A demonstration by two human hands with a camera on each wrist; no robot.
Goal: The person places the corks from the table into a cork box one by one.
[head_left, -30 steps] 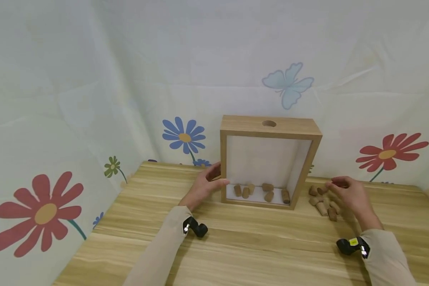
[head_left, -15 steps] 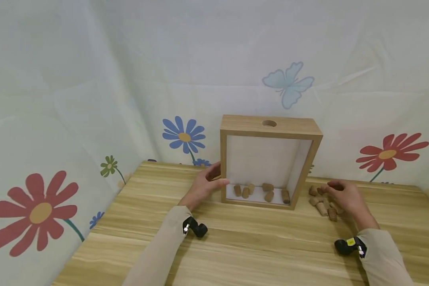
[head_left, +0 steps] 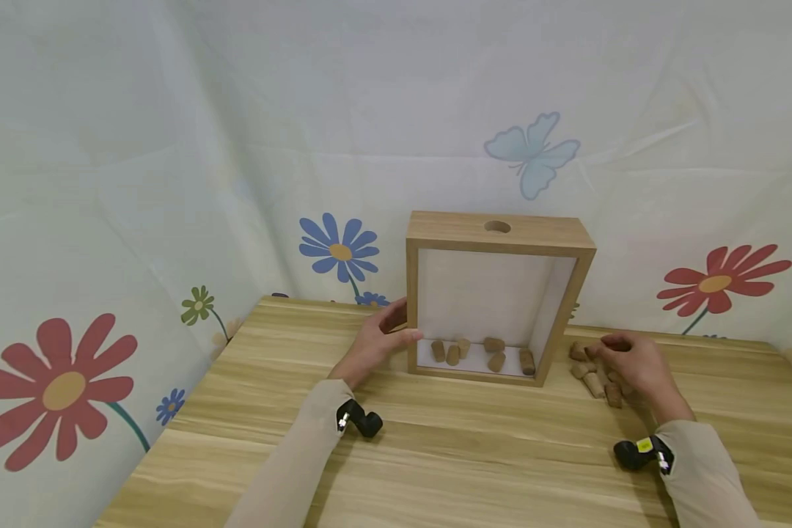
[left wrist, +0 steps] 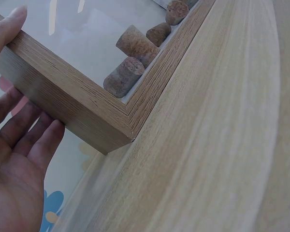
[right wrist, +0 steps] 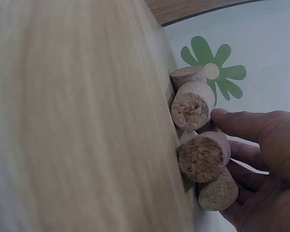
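Observation:
An upright wooden box frame (head_left: 449, 229) with a clear front and a round hole in its top stands on the table. Several corks (head_left: 453, 356) lie on its floor. My left hand (head_left: 372, 346) grips the frame's left side, thumb (left wrist: 12, 24) on the front edge and fingers against the side. To the right of the box, my right hand (head_left: 642, 367) is at a small pile of corks (head_left: 594, 384). Its thumb and fingers pinch a cork (right wrist: 209, 127) at the back of the pile, mostly hidden by nearer corks and the fingertips.
The wood-grain table (head_left: 475, 447) extends in front of the box. Close behind it hangs a pale cloth (head_left: 396, 88) printed with flowers and a butterfly. A black wrist camera (head_left: 633, 455) sits on each sleeve.
My right hand has shifted slightly left over the pile, its fingertips closing on a cork. The left hand and the box stay in place.

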